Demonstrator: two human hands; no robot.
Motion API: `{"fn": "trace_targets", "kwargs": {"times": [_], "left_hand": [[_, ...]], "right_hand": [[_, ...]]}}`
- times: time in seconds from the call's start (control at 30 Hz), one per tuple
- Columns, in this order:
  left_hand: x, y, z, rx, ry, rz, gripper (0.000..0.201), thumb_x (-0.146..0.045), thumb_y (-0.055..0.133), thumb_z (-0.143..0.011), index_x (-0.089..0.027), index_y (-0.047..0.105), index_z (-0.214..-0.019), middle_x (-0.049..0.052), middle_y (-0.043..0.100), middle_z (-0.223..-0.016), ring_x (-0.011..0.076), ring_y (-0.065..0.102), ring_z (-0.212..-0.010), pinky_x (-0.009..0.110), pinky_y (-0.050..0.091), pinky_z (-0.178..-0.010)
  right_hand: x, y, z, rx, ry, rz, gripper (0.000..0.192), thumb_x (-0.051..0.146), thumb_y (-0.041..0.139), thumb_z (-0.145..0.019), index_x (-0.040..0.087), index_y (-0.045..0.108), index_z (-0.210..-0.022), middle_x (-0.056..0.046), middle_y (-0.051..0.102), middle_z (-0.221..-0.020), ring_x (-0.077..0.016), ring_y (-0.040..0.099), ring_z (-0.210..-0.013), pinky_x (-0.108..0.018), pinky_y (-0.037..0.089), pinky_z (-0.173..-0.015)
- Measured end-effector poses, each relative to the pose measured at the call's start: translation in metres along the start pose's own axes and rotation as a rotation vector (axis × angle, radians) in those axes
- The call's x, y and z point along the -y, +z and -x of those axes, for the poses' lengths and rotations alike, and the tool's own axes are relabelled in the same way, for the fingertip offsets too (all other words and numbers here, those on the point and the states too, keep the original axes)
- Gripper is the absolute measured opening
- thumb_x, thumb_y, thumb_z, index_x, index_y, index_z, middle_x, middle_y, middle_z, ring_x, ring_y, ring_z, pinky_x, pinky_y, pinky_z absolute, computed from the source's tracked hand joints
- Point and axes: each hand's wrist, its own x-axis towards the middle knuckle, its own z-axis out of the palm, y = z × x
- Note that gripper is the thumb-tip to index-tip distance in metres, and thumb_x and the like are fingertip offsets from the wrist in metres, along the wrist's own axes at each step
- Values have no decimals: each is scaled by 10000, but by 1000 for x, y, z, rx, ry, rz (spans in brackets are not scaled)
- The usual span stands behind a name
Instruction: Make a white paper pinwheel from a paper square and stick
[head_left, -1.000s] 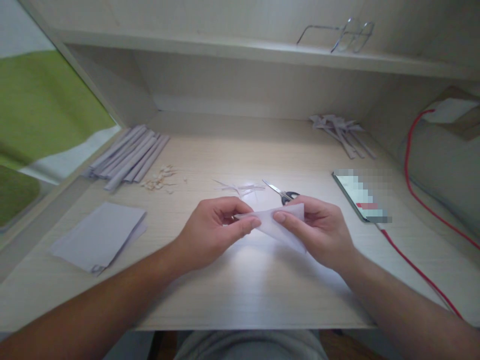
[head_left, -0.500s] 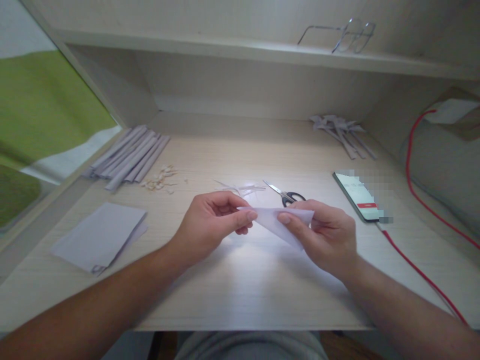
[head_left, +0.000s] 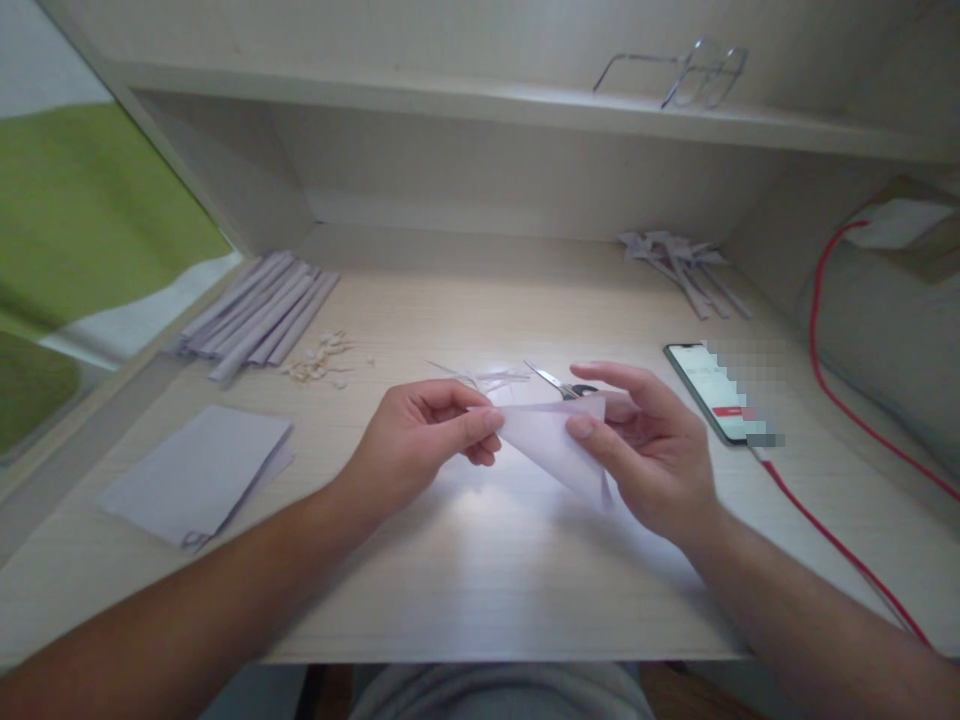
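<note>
A folded piece of white paper (head_left: 551, 440), roughly triangular, is held above the desk between both hands. My left hand (head_left: 431, 425) pinches its narrow left corner between thumb and forefinger. At the wider right end, my right hand (head_left: 649, 455) has its thumb on the near face, with the forefinger lifted away and the other fingers behind the sheet. Just behind the paper lie scissors (head_left: 559, 384), their black handles partly covered by the right hand. Thin paper strips (head_left: 495, 378) rest beside the blades.
Rolled paper tubes (head_left: 259, 310) and small pale scraps (head_left: 322, 360) lie at the left, with folded sheets (head_left: 202, 470) nearer. At the right are a phone (head_left: 705, 390), a red cable (head_left: 840, 550) and paper sticks with folded ends (head_left: 679, 265). Eyeglasses (head_left: 697, 75) sit on the shelf (head_left: 450, 95).
My right forefinger has lifted off the paper and stretched out. The paper's right end has tilted and opened slightly, showing more of its near face. My left hand has shifted slightly left.
</note>
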Motion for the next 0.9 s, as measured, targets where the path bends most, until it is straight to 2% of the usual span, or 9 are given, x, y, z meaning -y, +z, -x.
{"fn": "trace_targets", "kwargs": {"times": [0.07, 0.2, 0.33, 0.47, 0.6, 0.67, 0.73, 0.9], "left_hand": [[2, -1, -1, -9, -3, 41, 145, -244, 768, -847, -152, 719, -745, -7, 704, -640, 107, 632, -603, 224, 517, -630], [5, -2, -2, -39, 5, 88, 126, -250, 785, -832, -149, 724, -789, -4, 709, -645, 113, 639, -593, 230, 521, -612], [6, -1, -2, -88, 19, 98, 127, -250, 796, -818, -145, 727, -804, -1, 720, -637, 114, 646, -581, 229, 526, -605], [4, 0, -1, -111, 21, 91, 130, -258, 794, -818, -148, 725, -816, 0, 726, -644, 119, 654, -590, 237, 534, -610], [1, 1, 0, -122, 17, 37, 142, -271, 792, -813, -151, 718, -807, 2, 718, -645, 132, 655, -601, 257, 541, -625], [-1, 1, 0, -110, 18, -1, 141, -270, 786, -813, -152, 713, -791, 2, 707, -636, 134, 647, -600, 261, 537, -628], [-2, 1, 0, -80, 21, -47, 138, -266, 770, -826, -153, 709, -775, -1, 695, -635, 128, 632, -603, 254, 527, -632], [0, 1, 2, 4, 49, -155, 145, -272, 744, -858, -159, 718, -770, -7, 673, -672, 121, 613, -651, 232, 496, -647]], "right_hand": [[0, -1, 0, 2, -18, -38, 401, 199, 730, -898, 302, 636, -1273, -3, 731, -947, -131, 660, -687, -249, 501, -566], [-1, -2, -1, -54, -100, 38, 305, 172, 786, -838, 272, 695, -1112, -2, 684, -1011, -123, 644, -760, -258, 540, -681], [-2, -1, -1, -40, -59, -14, 319, 190, 821, -802, 259, 662, -1070, -17, 686, -1023, -166, 682, -841, -286, 560, -704], [-2, -1, -2, -70, -83, 3, 327, 177, 813, -803, 259, 649, -1074, -39, 679, -1101, -196, 687, -910, -320, 559, -741], [1, -4, -3, -16, -115, 117, 97, 176, 749, -868, 233, 698, -928, -57, 693, -1095, -212, 668, -994, -332, 545, -801], [2, -4, -4, 8, -129, 153, 64, 168, 719, -893, 227, 705, -874, -57, 703, -1088, -215, 663, -1031, -346, 532, -868], [1, -4, -4, 7, -132, 150, 76, 159, 710, -899, 226, 699, -866, -50, 714, -1063, -200, 669, -1006, -333, 530, -877], [-4, -2, -2, -47, -113, 135, 99, 161, 725, -885, 224, 658, -849, -18, 720, -889, -163, 677, -838, -272, 541, -749]]}}
